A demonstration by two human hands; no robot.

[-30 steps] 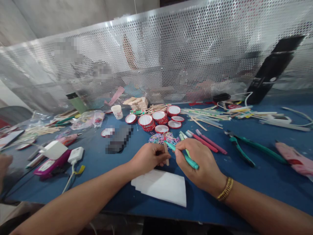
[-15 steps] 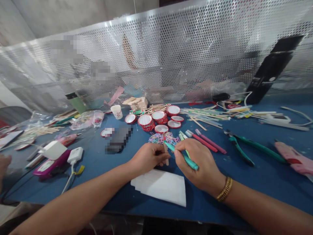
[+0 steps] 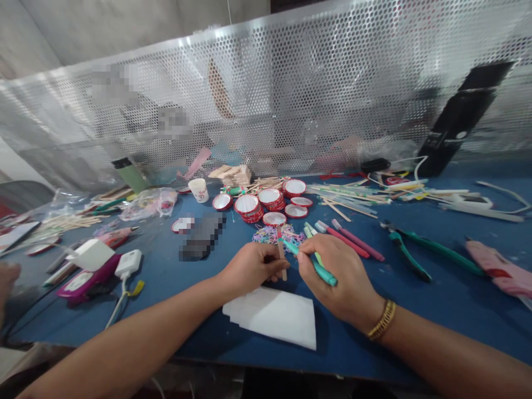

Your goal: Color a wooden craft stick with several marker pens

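Note:
My left hand (image 3: pixel 260 266) pinches a flat wooden craft stick (image 3: pixel 281 252) upright between thumb and fingers; the stick's top end is red. In my right hand (image 3: pixel 338 271) is a teal marker (image 3: pixel 322 271), its tip at or very near the stick just below the red part. Behind the stick lies a heap of small coloured rubber bands (image 3: pixel 266 235). White folded paper (image 3: pixel 274 318) rests on the table below my hands. Light green markers (image 3: pixel 308 229) and red and pink markers (image 3: pixel 347 241) lie just beyond my right hand.
Stacks of red-rimmed round lids (image 3: pixel 248 205) stand ahead, beside a paper cup (image 3: pixel 198 190). Teal-handled pliers (image 3: pixel 409 255) and a pink glue gun (image 3: pixel 499 266) lie right. A dark phone (image 3: pixel 203 238), a white charger (image 3: pixel 93 255) and another person's hand (image 3: pixel 8 282) are left. A perforated metal screen (image 3: pixel 291 94) closes the back.
The marker tip has shifted slightly against the stick, and a small teal mark seems to show there. My left hand stays nearly still.

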